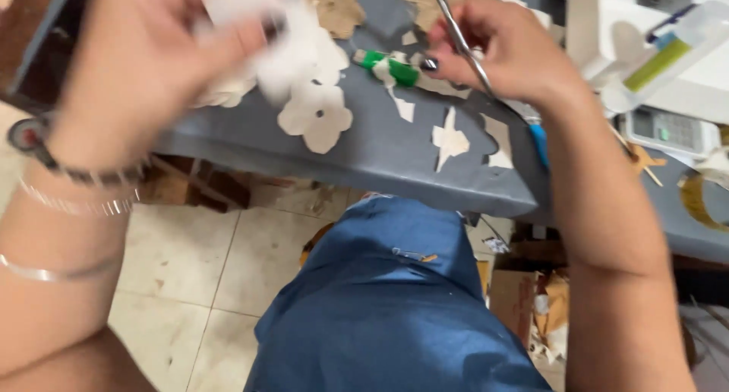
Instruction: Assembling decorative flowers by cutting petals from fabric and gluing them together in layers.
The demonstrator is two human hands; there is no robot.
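Observation:
My left hand (144, 50) is blurred and grips a piece of white paper (285, 46) above the grey table (380, 153). A white flower-shaped cutout (315, 117) hangs from or lies just below that paper. My right hand (505, 46) holds metal scissors (463, 39), blades pointing up and away. Between the hands lies a green stick (391, 67) wrapped partly in paper. White paper scraps (449, 140) lie on the table near its front edge.
Brown paper pieces (334, 8) lie at the table's far side. A glue bottle (668, 54) and a calculator (668, 130) sit at the right. Under the table are cardboard (520, 293), wood pieces (194, 183) and a tiled floor (190, 270). My blue-clad lap (395, 301) is below.

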